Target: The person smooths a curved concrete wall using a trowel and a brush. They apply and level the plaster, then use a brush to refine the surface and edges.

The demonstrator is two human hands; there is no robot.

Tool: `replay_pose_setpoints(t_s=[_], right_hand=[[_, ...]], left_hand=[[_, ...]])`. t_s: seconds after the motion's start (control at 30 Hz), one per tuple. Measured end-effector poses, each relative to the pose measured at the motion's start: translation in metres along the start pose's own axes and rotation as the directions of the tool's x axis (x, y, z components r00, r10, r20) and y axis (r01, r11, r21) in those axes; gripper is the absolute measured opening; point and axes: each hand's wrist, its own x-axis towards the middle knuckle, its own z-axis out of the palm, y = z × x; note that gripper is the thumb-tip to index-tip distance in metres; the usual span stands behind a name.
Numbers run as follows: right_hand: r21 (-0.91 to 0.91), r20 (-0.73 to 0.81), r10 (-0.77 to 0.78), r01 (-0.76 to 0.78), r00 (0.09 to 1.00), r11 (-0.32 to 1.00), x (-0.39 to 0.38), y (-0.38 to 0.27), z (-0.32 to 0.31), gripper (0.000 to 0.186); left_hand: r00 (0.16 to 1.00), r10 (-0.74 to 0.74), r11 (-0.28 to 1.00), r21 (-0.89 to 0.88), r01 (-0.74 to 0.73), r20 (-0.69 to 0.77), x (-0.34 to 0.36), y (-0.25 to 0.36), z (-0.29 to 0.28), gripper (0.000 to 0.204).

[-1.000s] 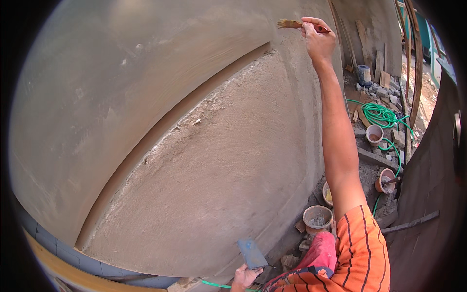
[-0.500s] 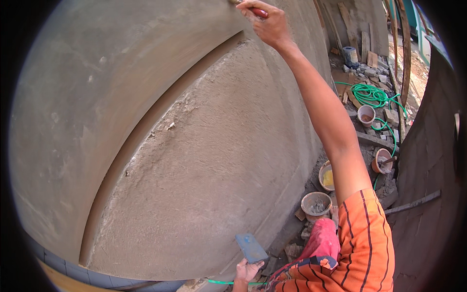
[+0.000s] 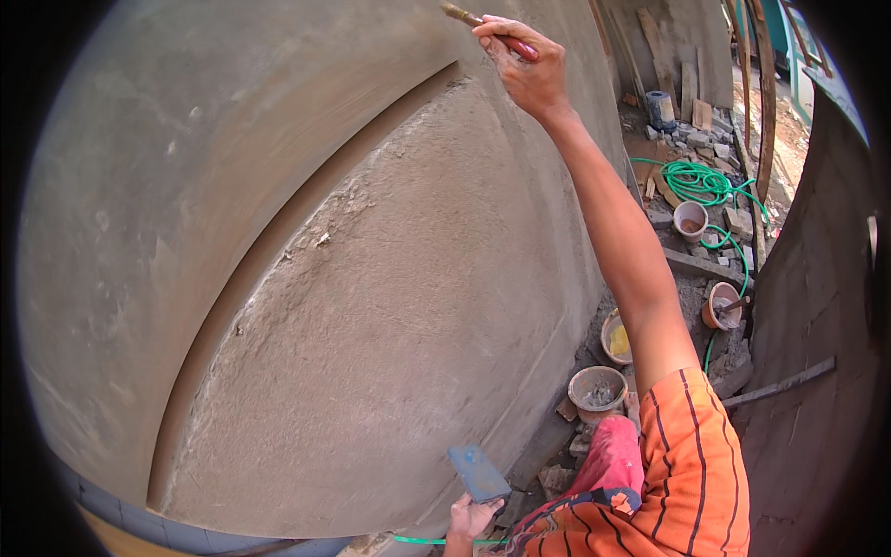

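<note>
My right hand (image 3: pixel 529 74) is raised on an outstretched arm, closed around a red-handled paintbrush (image 3: pixel 462 17), its bristles pointing left over the smooth upper plaster (image 3: pixel 232 84). Whether they touch it is hard to tell. Below, a straight-edged recessed groove (image 3: pixel 304 191) crosses the wall diagonally, bordered by rougher plaster (image 3: pixel 390 325) with a crumbly edge. At the bottom, my left hand (image 3: pixel 471 516) grips a flat blue-grey tool (image 3: pixel 478 473), like a float, near the lower wall.
Buckets (image 3: pixel 597 388), one holding yellow material, sit among rubble along the wall's foot to the right. A coiled green hose (image 3: pixel 696 181), a blue-white cylindrical container (image 3: pixel 661 110) and leaning planks (image 3: pixel 664 51) lie farther back. A dark panel (image 3: pixel 807 297) stands at the right.
My right hand with the brush moved left and up, then slightly down and right over the last half second. The view shifted slightly; my left hand still holds the blue-grey tool.
</note>
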Motion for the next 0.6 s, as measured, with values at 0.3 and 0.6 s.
replay_pose_setpoints(t_s=[0.3, 0.6], right_hand=[[-0.036, 0.033, 0.039, -0.038, 0.999, 0.999, -0.019, 0.002, -0.005, 0.015], [-0.106, -0.066, 0.138, -0.145, 0.988, 0.984, -0.031, -0.004, -0.003, 0.011]], left_hand=[[0.999, 0.012, 1.0, -0.017, -0.013, -0.038, 0.002, -0.004, 0.004, 0.046], [0.996, 0.018, 0.998, -0.057, -0.013, 0.09, 0.002, -0.007, -0.014, 0.042]])
